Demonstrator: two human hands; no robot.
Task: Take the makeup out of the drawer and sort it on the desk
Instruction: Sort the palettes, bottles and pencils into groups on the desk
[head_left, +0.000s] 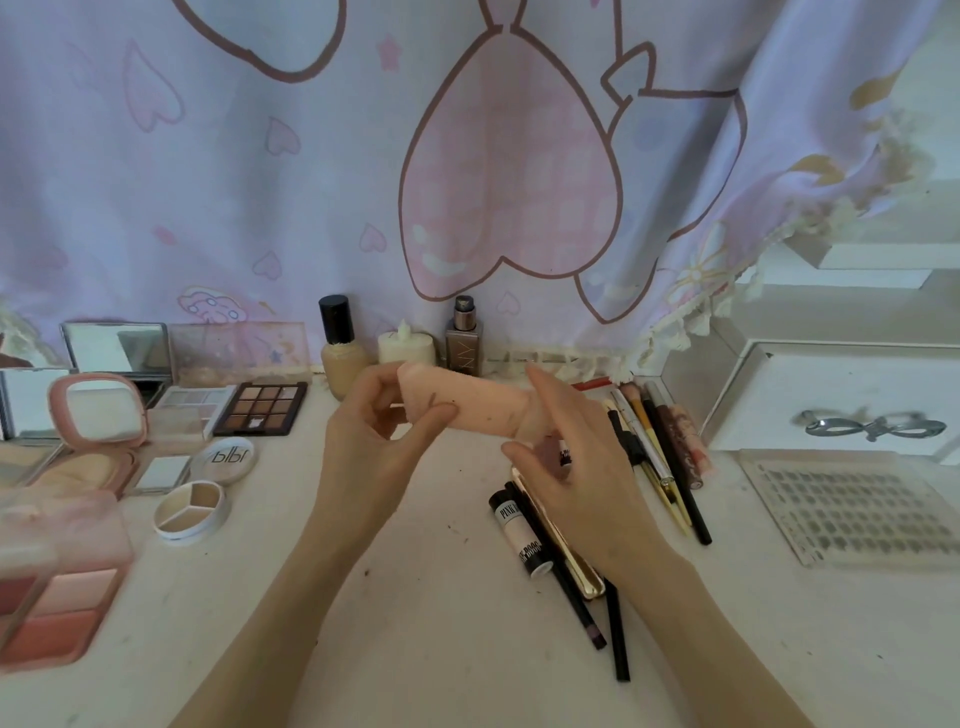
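The pink pad (470, 408) is held up over the middle of the desk (426, 571), just in front of the bottles at the back. It looks soft and light, something like a cloth or sponge that bends under the fingers, so it should take a gentle pinch at either end without harm and is unlikely to slip. It is peach-pink, long and flattish with rounded ends, and carries a few dark smudges and marks on the face turned this way.

The left hand (382, 421) pinches its left end between thumb and fingers. The right hand (563, 457) is at the other end with fingers spread and fairly straight; its fingertips touch or cover that end, but whether they actually grip it cannot be told.

Palettes and compacts, among them a brown palette (262, 408), lie grouped on the left. Pencils and brushes (657, 457) lie in a loose row to the right, with a white tube (519, 532) and more pencils under the right wrist. The open drawer (852, 400) is at far right. Judging by these groups, the pad has no obvious pile yet.
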